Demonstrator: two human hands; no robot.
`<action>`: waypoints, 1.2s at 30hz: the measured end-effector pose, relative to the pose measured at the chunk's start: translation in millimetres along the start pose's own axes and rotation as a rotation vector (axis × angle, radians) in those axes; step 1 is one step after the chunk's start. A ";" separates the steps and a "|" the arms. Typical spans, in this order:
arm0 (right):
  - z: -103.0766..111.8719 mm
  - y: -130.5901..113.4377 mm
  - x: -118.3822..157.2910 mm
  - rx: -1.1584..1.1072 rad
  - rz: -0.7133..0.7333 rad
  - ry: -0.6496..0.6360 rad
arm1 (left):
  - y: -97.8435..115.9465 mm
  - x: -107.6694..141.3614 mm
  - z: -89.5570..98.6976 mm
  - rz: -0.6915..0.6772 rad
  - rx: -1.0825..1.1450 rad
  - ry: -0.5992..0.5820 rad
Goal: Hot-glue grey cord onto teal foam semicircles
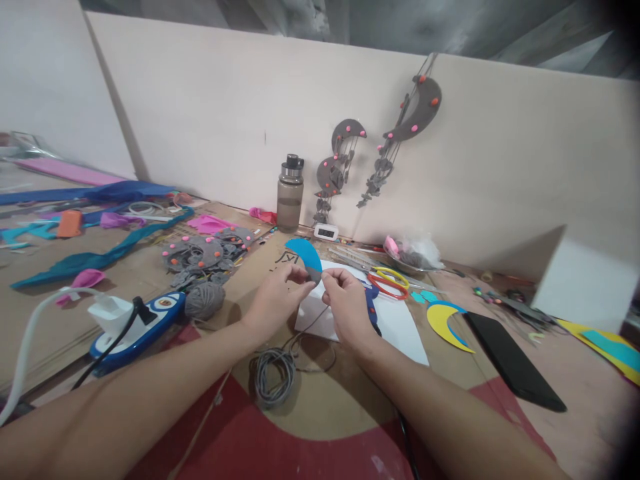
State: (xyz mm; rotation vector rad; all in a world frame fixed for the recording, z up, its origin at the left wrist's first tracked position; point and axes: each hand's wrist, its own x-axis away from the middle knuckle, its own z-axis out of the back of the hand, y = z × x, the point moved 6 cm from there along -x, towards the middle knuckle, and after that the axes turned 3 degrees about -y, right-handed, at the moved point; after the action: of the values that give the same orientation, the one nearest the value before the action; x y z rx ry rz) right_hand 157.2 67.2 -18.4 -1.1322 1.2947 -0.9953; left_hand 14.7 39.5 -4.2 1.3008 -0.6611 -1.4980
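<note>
My left hand (273, 300) pinches a small dark grey felt piece (314, 274) between thumb and fingers. Close beside it, my right hand (346, 303) is closed in a pinch, and what lies between its fingertips is too small to make out. Thin grey cord runs from below my hands to a loose coil of grey cord (274, 378) on the cardboard. A bright blue crescent (306, 255) shows just behind the felt piece. Under and behind my right hand lies a white sheet (397, 327), with a dark blue tool (371, 300) partly hidden by that hand.
Red-handled scissors (387, 288), a yellow crescent (443, 327) and a black phone (515, 360) lie to the right. On the left are a power strip (170, 312) and grey yarn ball (205, 300). A water bottle (290, 200) stands by the wall, near hanging crescent ornaments (427, 110).
</note>
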 end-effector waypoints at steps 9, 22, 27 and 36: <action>-10.8 -16.9 10.4 0.211 0.100 -0.088 | 1.8 -0.4 -6.2 0.055 -0.067 -0.057; -14.0 -14.0 9.8 0.107 0.135 -0.167 | -5.2 3.1 -20.4 0.249 0.441 -0.169; -14.2 -13.1 9.5 0.079 0.120 -0.169 | -4.3 3.3 -21.6 0.264 0.579 -0.158; -15.4 -10.4 8.2 0.076 0.090 -0.186 | -13.1 -1.1 -20.1 0.270 0.664 -0.139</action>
State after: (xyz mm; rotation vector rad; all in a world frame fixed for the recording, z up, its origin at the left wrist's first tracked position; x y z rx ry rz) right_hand 142.9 56.2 -9.0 -1.0729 1.1394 -0.8452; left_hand 29.2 49.1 -20.8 1.5159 -1.4502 -1.1894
